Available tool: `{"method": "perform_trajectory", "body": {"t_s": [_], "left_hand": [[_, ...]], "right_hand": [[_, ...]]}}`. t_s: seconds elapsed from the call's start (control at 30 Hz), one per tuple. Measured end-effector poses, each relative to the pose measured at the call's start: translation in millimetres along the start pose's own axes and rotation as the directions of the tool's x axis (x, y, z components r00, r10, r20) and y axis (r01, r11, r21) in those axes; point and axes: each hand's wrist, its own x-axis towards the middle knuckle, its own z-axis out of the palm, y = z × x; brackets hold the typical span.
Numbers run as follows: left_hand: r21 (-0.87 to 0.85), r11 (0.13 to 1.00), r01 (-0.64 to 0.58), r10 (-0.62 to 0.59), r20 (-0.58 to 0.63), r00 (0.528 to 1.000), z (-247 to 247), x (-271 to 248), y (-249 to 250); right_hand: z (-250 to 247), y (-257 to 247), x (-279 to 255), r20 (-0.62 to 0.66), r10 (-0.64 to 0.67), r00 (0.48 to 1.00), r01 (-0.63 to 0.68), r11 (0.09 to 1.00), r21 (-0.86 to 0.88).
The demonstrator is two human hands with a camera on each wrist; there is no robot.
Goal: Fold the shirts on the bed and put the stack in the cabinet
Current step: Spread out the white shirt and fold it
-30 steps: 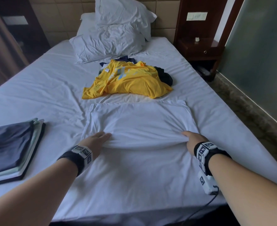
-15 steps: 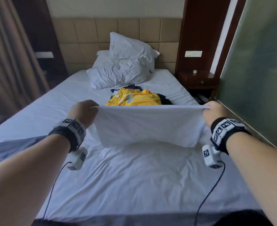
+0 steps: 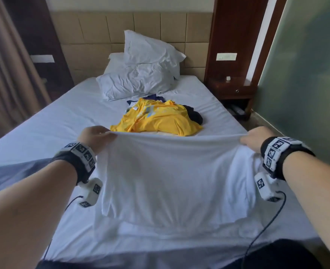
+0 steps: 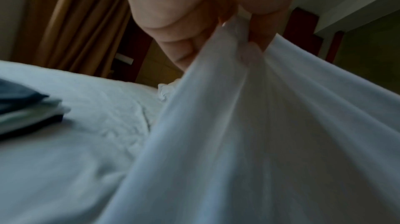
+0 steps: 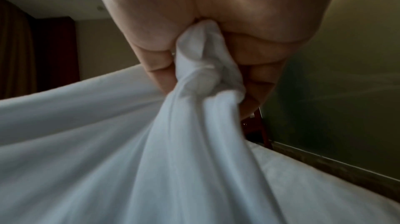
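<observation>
Two hands clamp the white shirt (image 3: 170,181): the left hand (image 3: 95,137) and right hand (image 3: 257,138) each pinch a bunched corner of its top edge, held taut across mid-frame. A second ago the shirt lay flat on the bed (image 3: 43,133); now it hangs lifted, its lower edge trailing on the sheet, so a fold looks underway. Beyond it, at centre frame, the yellow shirt (image 3: 160,119) waits unfolded. The left wrist view alone shows the folded stack (image 4: 28,109) at its left edge; the right wrist view shows fabric wadded in the curled fingers (image 5: 257,77).
</observation>
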Motion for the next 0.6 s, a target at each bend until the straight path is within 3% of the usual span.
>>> {"method": "perform_trajectory", "body": {"t_s": [0.07, 0.17, 0.6], "left_hand": [[-0.011, 0.996, 0.086, -0.085, 0.080, 0.993, 17, 4, -17], [-0.027, 0.981, 0.194, -0.188, 0.150, 0.971, 36, 20, -33], [-0.115, 0.886, 0.448, -0.413, 0.240, 0.878, 111, 105, -103]], "right_hand": [[22, 7, 12, 0.072, 0.027, 0.997, -0.021, 0.997, -0.072], [44, 15, 32, 0.079, 0.080, 0.994, -0.072, 0.992, -0.100], [120, 32, 121, 0.109, 0.230, 0.967, -0.216, 0.968, -0.126]]}}
